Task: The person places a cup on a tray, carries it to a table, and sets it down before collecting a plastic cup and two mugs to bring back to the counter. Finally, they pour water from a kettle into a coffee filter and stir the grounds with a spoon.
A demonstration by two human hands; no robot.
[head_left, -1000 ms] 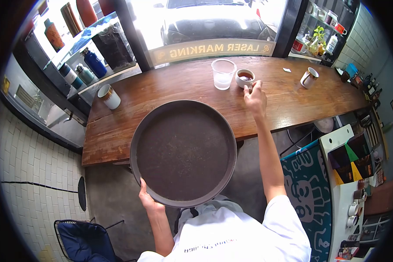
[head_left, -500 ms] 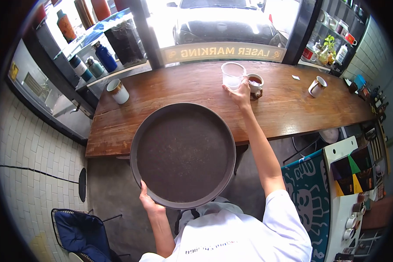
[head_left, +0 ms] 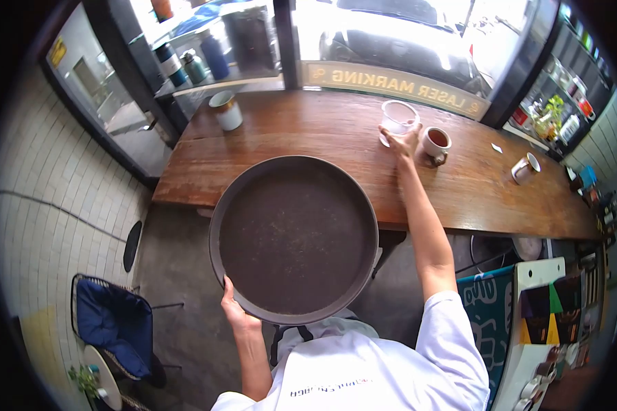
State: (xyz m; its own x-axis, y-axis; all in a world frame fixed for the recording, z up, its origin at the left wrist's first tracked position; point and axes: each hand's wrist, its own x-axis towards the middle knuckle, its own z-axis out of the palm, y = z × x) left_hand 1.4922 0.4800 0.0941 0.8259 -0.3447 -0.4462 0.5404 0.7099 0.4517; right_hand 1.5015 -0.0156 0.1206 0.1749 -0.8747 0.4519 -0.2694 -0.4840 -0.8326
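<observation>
My left hand grips the near rim of a large round dark tray, held level in front of my chest. My right hand reaches across the long wooden counter and wraps around the base of a clear plastic cup. Just right of that hand stands a small white cup of dark tea on a coaster.
A white mug with a gold rim stands at the counter's far left, another mug at the right. Behind the counter is a window lettered LASER MARKING. A blue chair is at lower left, shelves with goods at right.
My right hand left the tea cup, moved left to the clear plastic cup and closed around it. My view has swung to the left. The tray stays in my left hand.
</observation>
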